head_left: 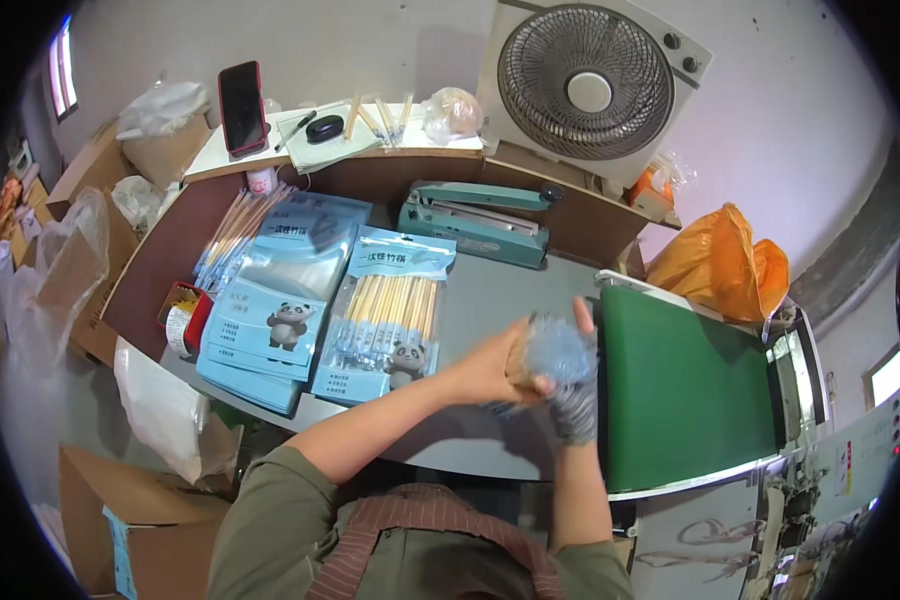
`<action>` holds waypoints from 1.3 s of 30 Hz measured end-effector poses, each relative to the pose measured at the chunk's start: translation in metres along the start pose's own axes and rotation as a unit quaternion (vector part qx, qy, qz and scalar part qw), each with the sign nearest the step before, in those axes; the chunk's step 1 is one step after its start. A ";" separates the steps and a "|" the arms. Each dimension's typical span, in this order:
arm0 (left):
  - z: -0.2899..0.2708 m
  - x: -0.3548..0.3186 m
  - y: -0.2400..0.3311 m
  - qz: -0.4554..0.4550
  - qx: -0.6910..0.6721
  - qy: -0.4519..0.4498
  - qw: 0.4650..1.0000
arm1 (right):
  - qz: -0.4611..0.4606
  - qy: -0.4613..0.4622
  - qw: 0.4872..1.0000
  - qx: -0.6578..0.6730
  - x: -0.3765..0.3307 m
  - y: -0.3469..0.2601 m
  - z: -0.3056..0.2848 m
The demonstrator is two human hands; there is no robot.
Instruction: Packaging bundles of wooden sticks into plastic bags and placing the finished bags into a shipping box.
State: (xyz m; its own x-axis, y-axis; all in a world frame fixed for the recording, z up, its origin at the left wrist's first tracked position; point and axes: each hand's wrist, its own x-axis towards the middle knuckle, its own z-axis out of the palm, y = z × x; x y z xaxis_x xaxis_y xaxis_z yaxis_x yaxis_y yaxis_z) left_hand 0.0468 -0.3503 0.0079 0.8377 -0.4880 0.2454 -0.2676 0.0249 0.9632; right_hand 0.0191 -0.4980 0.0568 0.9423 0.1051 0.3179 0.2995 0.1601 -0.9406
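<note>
Both my hands are closed round a bundle of wrapped chopsticks [558, 352], held with its bluish end up between the desk and the green conveyor belt. My left hand [490, 365] grips it from the left side. My right hand [575, 405], partly covered in grey, clasps it from the right, with one finger pointing up. The bundle is slightly blurred, and its lower part is hidden. To the left lies a filled clear-and-blue bag of chopsticks [382, 315], printed with a panda. A stack of flat blue bags [260, 335] sits beyond it.
A teal heat sealer [475, 222] stands at the back of the desk. The green belt [685, 390] borders the right side. Loose chopsticks [235, 235] and a red container [185, 318] lie at left. Above are a phone [243, 108] and a fan [587, 90].
</note>
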 end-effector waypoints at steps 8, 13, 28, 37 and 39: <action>0.006 -0.022 -0.029 0.255 0.189 -0.001 0.948 | -0.025 0.035 0.999 0.005 -0.045 0.012 0.033; 0.010 -0.097 0.009 -0.103 -0.182 -0.164 0.964 | 0.004 0.010 1.000 -0.004 -0.060 0.009 0.042; -0.238 -0.248 -0.005 -0.149 0.470 0.240 0.836 | 0.322 -0.206 0.862 0.334 -0.053 0.084 0.074; -0.250 -0.245 -0.015 -0.073 0.472 0.215 0.852 | 0.339 -0.213 0.847 0.350 -0.050 0.095 0.076; -0.254 -0.241 -0.016 -0.094 0.486 0.207 0.844 | 0.338 -0.212 0.859 0.322 -0.051 0.091 0.075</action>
State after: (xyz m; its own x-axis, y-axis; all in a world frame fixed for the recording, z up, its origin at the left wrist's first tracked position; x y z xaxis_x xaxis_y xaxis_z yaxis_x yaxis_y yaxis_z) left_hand -0.0299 -0.0110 -0.0392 0.9496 -0.0512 0.3092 -0.2061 -0.8454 0.4929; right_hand -0.0134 -0.4152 -0.0359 0.6882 0.7134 -0.1320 -0.5684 0.4171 -0.7092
